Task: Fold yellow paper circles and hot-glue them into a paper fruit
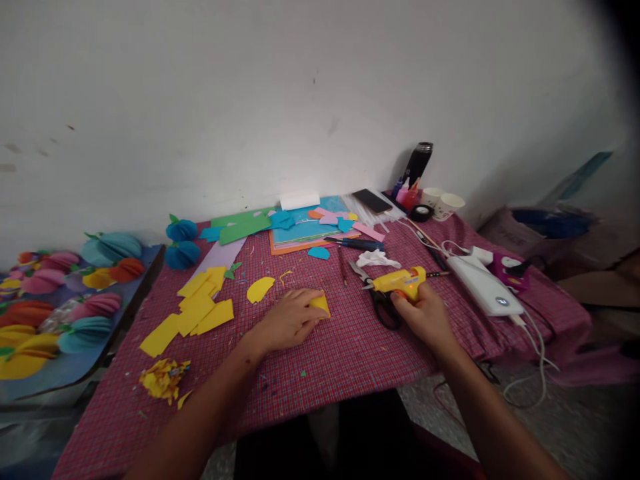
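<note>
Yellow folded paper (320,305) frame centre, pinched in left hand (287,320) | right hand (425,313) clamped on glue gun (400,282) beside scissors (383,303) | risk: hot nozzle burns fingers, glue drips on tablecloth (340,353)

Red checked tablecloth (350,360) across frame centre. Yellow paper cut-outs (200,310) left of centre, crumpled yellow scraps (163,380) lower left. Blue paper balls (181,243) near wall, coloured paper sheets (300,230) at upper centre. Black scissors (383,307) right of centre; white power bank (483,285), paper cups (443,202), black flask (417,163) at right. Finished paper fruits (60,300) at far left.
</note>
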`<state>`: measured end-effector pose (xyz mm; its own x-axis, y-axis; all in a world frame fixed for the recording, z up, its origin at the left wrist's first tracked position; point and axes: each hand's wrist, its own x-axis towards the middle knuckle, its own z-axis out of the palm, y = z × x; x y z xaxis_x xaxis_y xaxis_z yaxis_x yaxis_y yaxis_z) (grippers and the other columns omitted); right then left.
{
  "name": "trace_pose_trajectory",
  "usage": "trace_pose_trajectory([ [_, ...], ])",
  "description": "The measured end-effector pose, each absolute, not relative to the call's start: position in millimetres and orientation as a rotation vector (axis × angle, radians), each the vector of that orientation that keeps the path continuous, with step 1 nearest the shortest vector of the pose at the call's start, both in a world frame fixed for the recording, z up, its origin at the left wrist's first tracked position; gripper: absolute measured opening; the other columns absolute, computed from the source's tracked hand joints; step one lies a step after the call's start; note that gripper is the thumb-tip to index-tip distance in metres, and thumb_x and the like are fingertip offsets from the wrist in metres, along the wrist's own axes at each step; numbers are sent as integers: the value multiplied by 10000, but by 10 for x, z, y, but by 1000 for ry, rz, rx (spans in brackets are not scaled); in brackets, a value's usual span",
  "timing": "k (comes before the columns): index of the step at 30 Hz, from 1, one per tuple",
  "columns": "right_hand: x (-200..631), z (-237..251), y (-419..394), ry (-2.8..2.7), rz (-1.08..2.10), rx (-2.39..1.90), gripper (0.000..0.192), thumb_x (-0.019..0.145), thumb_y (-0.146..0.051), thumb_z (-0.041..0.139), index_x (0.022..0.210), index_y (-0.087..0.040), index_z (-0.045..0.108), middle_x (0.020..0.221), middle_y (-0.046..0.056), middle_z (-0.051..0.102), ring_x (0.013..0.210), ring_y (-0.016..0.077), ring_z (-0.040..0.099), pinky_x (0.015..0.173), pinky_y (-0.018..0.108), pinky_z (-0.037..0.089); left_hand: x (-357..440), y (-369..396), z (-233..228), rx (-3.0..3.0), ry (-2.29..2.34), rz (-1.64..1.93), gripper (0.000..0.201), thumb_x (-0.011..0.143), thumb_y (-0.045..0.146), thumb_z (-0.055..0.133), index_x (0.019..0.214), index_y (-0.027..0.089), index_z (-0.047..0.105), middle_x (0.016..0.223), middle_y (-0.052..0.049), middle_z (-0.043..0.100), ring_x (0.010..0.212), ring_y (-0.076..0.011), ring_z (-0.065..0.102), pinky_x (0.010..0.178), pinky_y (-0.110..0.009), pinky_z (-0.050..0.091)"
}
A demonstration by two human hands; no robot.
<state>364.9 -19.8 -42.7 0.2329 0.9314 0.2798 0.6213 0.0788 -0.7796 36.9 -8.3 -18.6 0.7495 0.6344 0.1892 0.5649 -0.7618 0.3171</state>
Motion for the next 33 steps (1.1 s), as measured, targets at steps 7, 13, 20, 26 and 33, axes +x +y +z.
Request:
trace_pose_trajectory([
  [7, 3633, -416, -202, -1466, 430, -1642, 310, 792, -470, 638, 874, -174, 593, 795, 67, 691, 626, 195, 596, 566, 296, 460, 367, -97, -187, 2687, 955, 440, 281, 994, 298, 475, 1164, 340, 694, 1449, -34, 527, 1309, -260, 499, 1076, -492, 412],
  [13, 3619, -401, -216, -1455, 429, -1630, 303, 792, -464, 633, 877, -176, 597, 760, 60, 692, 631, 209, 615, 557, 299, 470, 328, -108, -230, 2676, 902, 547, 273, 968, 267, 508, 1186, 297, 670, 1408, -56, 566, 1297, -251, 518, 1083, -472, 413],
  [20, 3625, -450, -199, -1415, 484, -1601, 350, 779, -460, 644, 951, -157, 614, 886, 97, 726, 734, 246, 670, 628, 330, 516, 291, -126, -238, 2728, 847, 556, 277, 956, 325, 554, 1214, 262, 631, 1358, -58, 604, 1302, -253, 512, 1113, -452, 387],
  [26, 3645, -436, -202, -1444, 450, -1663, 311, 770, -472, 646, 876, -180, 618, 820, 89, 722, 699, 253, 666, 604, 332, 503, 348, -177, -150, 2770, 892, 486, 240, 962, 384, 548, 1129, 237, 636, 1257, -68, 640, 1194, -251, 566, 1040, -434, 434],
  [33, 3697, -499, -173, -1451, 399, -1678, 330, 752, -503, 660, 847, -190, 616, 770, 78, 712, 658, 255, 655, 571, 332, 485, 396, -172, -107, 2778, 941, 540, 223, 991, 376, 498, 1018, 218, 653, 1144, -51, 668, 1094, -221, 596, 983, -392, 449],
])
